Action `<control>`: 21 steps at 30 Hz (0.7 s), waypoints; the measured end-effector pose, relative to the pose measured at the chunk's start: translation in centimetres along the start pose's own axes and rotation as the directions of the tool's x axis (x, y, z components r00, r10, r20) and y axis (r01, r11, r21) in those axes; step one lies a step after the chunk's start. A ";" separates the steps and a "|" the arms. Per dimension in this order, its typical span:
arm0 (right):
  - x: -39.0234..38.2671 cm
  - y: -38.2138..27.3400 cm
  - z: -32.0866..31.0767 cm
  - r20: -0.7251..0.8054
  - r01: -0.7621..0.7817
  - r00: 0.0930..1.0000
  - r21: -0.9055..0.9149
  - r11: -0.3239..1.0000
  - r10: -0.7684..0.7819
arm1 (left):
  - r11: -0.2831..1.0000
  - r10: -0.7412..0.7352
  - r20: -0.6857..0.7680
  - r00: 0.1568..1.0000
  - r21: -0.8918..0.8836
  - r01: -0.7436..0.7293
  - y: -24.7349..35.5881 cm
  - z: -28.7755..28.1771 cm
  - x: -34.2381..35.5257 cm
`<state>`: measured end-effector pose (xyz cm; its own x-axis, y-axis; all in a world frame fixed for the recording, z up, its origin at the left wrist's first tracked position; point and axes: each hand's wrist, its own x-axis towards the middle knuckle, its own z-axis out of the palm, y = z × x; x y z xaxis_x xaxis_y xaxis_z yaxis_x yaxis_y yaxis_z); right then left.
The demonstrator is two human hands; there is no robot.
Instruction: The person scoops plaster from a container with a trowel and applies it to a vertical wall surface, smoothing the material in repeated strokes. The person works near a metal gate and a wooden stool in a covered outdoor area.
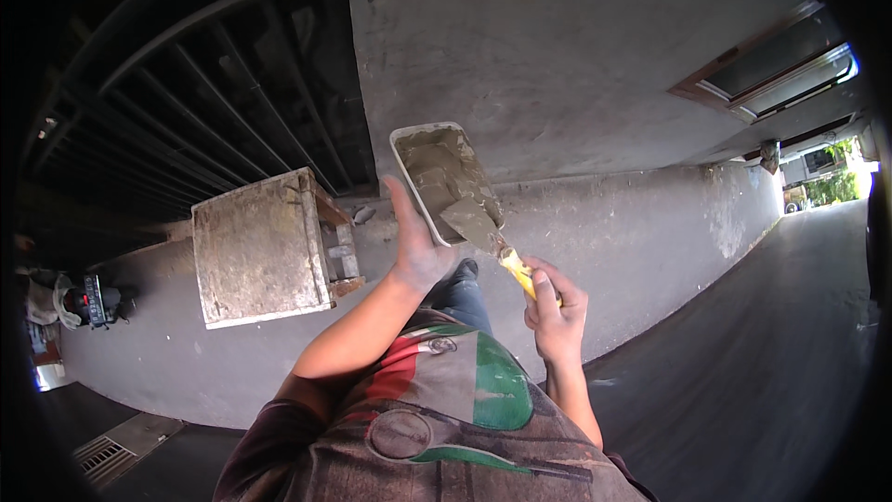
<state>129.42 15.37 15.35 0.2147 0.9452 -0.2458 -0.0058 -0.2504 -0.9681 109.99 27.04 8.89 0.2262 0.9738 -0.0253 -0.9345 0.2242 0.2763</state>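
My left hand supports a white rectangular tub from its left side and underneath, thumb up along the rim. Grey-brown wet mortar lies in the tub and smears its inner walls. My right hand is closed round the yellow handle of a trowel. The flat blade, coated in mortar, rests at the near end of the tub, over the rim. Most fingers of my left hand are hidden beneath the tub.
A grey plastered wall rises ahead, with a wood-framed window at right. Dark metal bars stand at far left. A worn, stained wooden stool or small table is left of me. A floor grate lies at lower left.
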 end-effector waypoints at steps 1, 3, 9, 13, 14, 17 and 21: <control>-0.6 0.0 -0.3 -0.013 0.018 1.000 -0.078 0.997 -0.019 | 1.000 -0.007 -0.010 1.000 0.002 0.007 0.2 0.1 -0.1; -1.7 -0.4 -1.1 -0.034 0.050 0.998 -0.233 0.971 -0.060 | 1.000 0.000 -0.021 1.000 0.020 0.000 0.6 -0.2 -0.1; -2.4 -1.0 -3.2 -0.042 0.172 0.981 -0.270 0.947 -0.190 | 0.998 0.030 -0.076 0.997 0.052 -0.027 0.6 -0.1 0.5; -2.9 -3.3 -3.3 -0.066 0.158 0.982 -0.207 0.965 -0.175 | 1.000 0.023 -0.058 0.998 0.013 -0.022 0.9 0.2 0.8; -3.0 -3.5 -2.9 -0.070 0.194 0.975 -0.197 0.961 -0.211 | 1.000 0.018 -0.042 0.999 0.006 -0.018 1.1 0.5 0.7; -2.5 -3.1 -1.2 -0.044 0.337 0.923 -0.384 0.860 -0.381 | 0.997 -0.011 0.004 1.000 -0.078 0.011 1.3 0.0 0.6; -0.4 -1.4 2.7 0.154 0.616 0.671 -0.659 0.430 -0.726 | 0.992 0.092 -0.031 0.995 0.089 -0.089 0.9 0.8 0.5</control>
<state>126.72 15.87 16.71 -0.0018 0.8479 0.5301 0.7738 0.3370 -0.5363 109.44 27.71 9.87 0.1309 0.9910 -0.0298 -0.9227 0.1327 0.3620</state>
